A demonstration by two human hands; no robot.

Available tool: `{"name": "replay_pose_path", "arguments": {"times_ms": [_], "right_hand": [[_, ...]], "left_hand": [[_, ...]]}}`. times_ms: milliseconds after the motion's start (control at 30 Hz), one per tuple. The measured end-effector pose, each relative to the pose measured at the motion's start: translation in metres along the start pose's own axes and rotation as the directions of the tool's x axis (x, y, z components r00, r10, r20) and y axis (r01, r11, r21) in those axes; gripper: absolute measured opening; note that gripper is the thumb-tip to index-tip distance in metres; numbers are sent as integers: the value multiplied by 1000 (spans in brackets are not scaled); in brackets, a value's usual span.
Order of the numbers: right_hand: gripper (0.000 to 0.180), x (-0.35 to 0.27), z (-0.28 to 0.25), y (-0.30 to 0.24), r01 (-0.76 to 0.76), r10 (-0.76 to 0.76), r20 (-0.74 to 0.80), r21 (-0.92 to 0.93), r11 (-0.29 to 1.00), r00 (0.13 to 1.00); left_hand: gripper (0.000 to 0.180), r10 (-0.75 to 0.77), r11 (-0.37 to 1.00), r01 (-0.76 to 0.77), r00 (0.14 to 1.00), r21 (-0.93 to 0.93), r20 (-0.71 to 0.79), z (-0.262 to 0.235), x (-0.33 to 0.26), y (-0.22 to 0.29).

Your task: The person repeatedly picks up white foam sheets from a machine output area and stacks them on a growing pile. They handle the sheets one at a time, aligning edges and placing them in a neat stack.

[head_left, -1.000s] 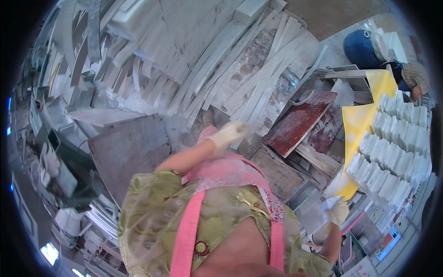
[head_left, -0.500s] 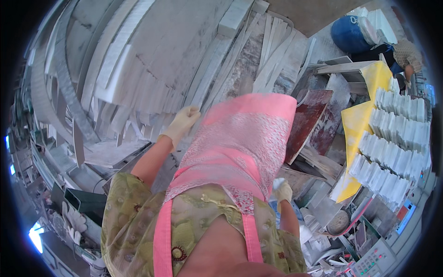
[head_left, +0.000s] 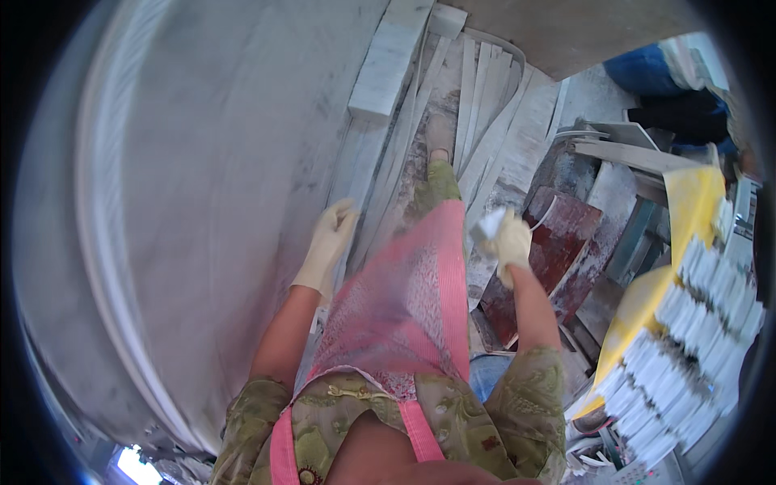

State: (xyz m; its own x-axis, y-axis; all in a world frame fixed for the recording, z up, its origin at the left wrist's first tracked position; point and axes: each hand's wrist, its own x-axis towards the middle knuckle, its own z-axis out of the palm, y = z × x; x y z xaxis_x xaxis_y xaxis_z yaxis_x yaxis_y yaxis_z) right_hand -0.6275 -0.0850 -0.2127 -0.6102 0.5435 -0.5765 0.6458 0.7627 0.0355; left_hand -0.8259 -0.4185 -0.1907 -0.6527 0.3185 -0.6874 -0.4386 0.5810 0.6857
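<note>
Right, white piece (head_left: 488,224) is in the right hand (head_left: 514,244), out in front of the body, just beside the apron's right edge from where I stand. Change: half a second back that hand hung down by the hip; now it has swung forward, piece along with it. My read: it's being carried mid-stride, not worked on.

Right hand: gloved, fingers closed round the piece, which juts out on the left of the fist. Exact finger contact too blurred to call. Forearm points straight ahead, elbow bent a little.

Left hand: gloved, forward too, about level with the right, fingers loosely curled. Nothing visible in it; can't tell if the fingertips meet. It's near the big grey slab (head_left: 218,170), touching or not I can't say.

Pink apron (head_left: 380,307) flares between the arms. One foot (head_left: 440,136) shows ahead, beside long pale strips (head_left: 483,89). Pale block (head_left: 390,65) left of those. Further right: red-brown board (head_left: 570,218), yellow sheet (head_left: 634,323), then rows of white slats (head_left: 687,347).
</note>
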Motion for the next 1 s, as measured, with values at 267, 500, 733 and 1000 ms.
{"name": "replay_pose_path", "arguments": {"times_ms": [267,500,733,1000], "right_hand": [[71,339,-122,-106,316,-302,-408,-33,948,862],[72,478,-131,-173,355,-418,-331,-235,905,846],[78,497,-125,-178,419,-457,-374,-183,889,807],[82,500,-116,-174,473,-597,-525,-366,802,606]], "left_hand": [[42,-141,965,160,985,-207,104,86,153,63],[38,-204,956,226,970,-187,131,101,195,27],[39,-318,906,344,938,-247,139,102,200,3],[39,-385,886,419,904,-200,188,112,212,36]]}}
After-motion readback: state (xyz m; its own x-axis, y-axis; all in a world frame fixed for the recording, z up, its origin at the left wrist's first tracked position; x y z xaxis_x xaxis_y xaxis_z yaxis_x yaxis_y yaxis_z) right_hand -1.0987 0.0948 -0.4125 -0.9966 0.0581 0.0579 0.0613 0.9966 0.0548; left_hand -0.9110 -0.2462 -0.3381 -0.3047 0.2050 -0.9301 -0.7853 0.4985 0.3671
